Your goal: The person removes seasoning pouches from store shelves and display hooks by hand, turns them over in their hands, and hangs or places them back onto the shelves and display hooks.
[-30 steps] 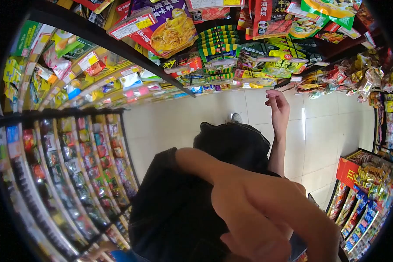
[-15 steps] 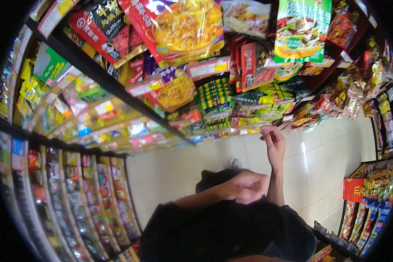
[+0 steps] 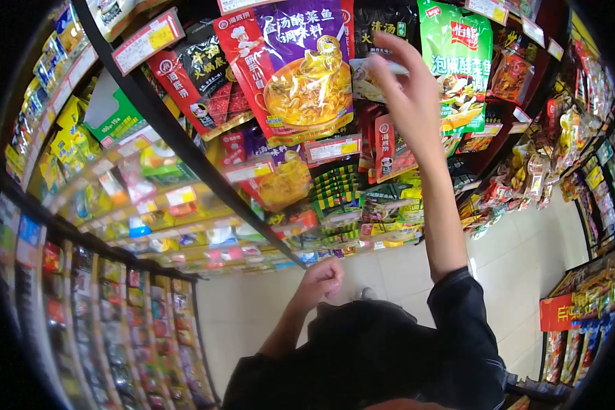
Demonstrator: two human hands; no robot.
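Aisle (image 3: 235,307) looked narrow; remotely, I judged the spread-fingered right hand (image 3: 411,92), near the green pouch (image 3: 462,68), could knock it askew; left hand (image 3: 321,280) hung curled.

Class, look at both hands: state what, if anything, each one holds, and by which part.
The right hand, open near the green packet, holds nothing. The left hand is curled; nothing shows in it.

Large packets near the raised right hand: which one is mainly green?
The green packet, just right of the right hand in this view. The purple-and-red packet and the black-and-red packet are both on the hand's left.
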